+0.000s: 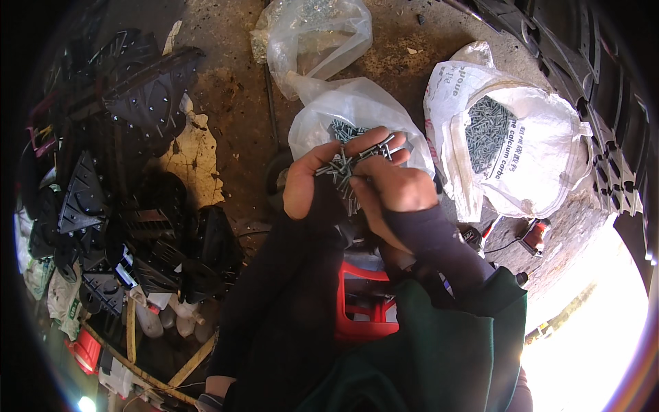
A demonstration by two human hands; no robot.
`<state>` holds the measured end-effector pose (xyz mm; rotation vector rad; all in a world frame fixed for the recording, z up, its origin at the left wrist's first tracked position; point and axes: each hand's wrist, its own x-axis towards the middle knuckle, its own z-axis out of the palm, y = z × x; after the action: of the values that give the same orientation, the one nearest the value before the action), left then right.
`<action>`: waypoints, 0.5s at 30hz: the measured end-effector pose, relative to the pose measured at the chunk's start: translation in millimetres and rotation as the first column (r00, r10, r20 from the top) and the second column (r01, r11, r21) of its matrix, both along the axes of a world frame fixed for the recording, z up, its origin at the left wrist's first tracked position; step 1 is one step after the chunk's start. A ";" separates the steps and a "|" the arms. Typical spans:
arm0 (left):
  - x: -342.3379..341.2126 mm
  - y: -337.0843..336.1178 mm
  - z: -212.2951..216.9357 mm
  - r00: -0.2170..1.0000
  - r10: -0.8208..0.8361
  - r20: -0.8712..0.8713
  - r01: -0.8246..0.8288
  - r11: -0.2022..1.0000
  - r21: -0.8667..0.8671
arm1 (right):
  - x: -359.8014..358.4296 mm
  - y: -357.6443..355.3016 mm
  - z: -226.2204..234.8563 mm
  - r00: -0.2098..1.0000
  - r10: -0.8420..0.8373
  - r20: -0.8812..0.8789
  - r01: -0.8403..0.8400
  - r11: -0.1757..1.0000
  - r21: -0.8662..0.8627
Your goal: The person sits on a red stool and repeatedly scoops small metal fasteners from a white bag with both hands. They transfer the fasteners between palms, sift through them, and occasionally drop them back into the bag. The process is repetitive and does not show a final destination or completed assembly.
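Note:
My left hand (300, 187) is cupped around a small heap of silvery metal screws (339, 165). Bent over that heap, my right hand (406, 184) has its fingers curled onto several of the screws; one screw sticks out along the fingers at the top. Some of the fingertips hide one another. Right behind the hands, a clear plastic bag (316, 113) stands with its mouth spread, and more screws (348, 129) show inside it. Dark sleeves cover both forearms.
At right stands a white woven sack (542, 178) full of screws (489, 130). Another clear bag (322, 41) lies at the back. Black plastic parts (147, 96) pile up on the left. A red stool (367, 329) is below my arms, near a red-and-black tool (535, 237).

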<state>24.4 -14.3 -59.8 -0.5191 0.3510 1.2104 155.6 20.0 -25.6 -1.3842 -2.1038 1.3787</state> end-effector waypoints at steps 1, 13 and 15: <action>-1.2 1.6 3.1 0.999 -0.043 -0.024 0.041 0.995 -0.096 | 4.6 4.8 5.4 0.994 -0.065 -0.083 0.056 0.993 -0.101; -14.1 -3.4 -10.6 0.998 -0.053 0.042 0.056 0.995 -0.081 | 36.4 26.9 4.3 0.519 -0.783 -0.343 0.149 0.478 -0.866; -14.9 -2.9 -11.9 0.998 -0.056 0.029 0.058 0.994 -0.096 | 33.6 27.3 -1.4 0.606 -0.741 -0.289 0.159 0.468 -0.869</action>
<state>9.5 -17.1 -71.7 -0.6048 0.4008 1.1344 189.2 47.3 -27.0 -1.2844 -0.4942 2.1657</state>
